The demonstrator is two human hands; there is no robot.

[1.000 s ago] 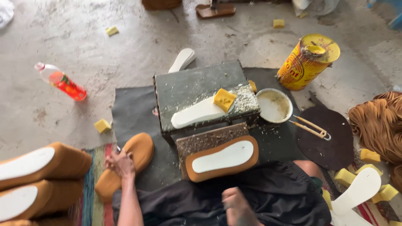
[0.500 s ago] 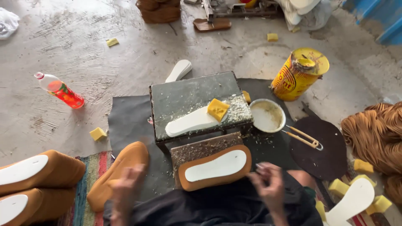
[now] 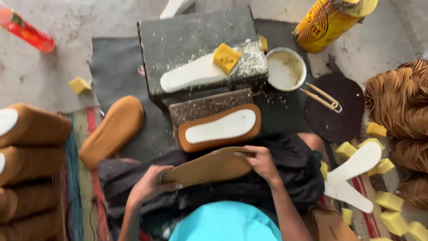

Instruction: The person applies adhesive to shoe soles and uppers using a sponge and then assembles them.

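Left hand [image 3: 149, 183]: closed around the near end of a tan leather sole piece [image 3: 207, 167]; fingers wrapped over its edge.
Right hand [image 3: 261, 161]: closed on the far end of the same tan leather sole piece; fingertips curled over its upper rim.
Held piece: flat, sole-shaped, brown; spans between both hands, above the lap, tilted slightly up toward the right hand.
Just beyond the right hand: brown sole with white insole [image 3: 219, 127] lying face up on a small gritty block [image 3: 209, 106], apart from the held piece.
Farther out from both hands: dark stone slab [image 3: 191, 38], carrying a bare white insole [image 3: 194, 73] with a yellow sponge [image 3: 226, 58] resting on its end; pale crumbs scattered on the slab.
Right of the slab: round bowl [image 3: 286, 69] with pale glue-like contents; metal tongs [image 3: 322, 96] just beside it, on a dark round mat [image 3: 336, 107].
Beyond the bowl: yellow tin can [image 3: 327, 22].
Outward of the left hand: single brown sole [image 3: 112, 131] on the dark floor mat; stack of brown soles [image 3: 29, 174] farther left.
Outward of the right hand: two white insoles [image 3: 354, 172] crossed on the floor, yellow sponge blocks [image 3: 388, 203] around them; pile of brown leather pieces [image 3: 399, 98] beyond.
Far left corner: red bottle [image 3: 24, 31] lying on the floor.
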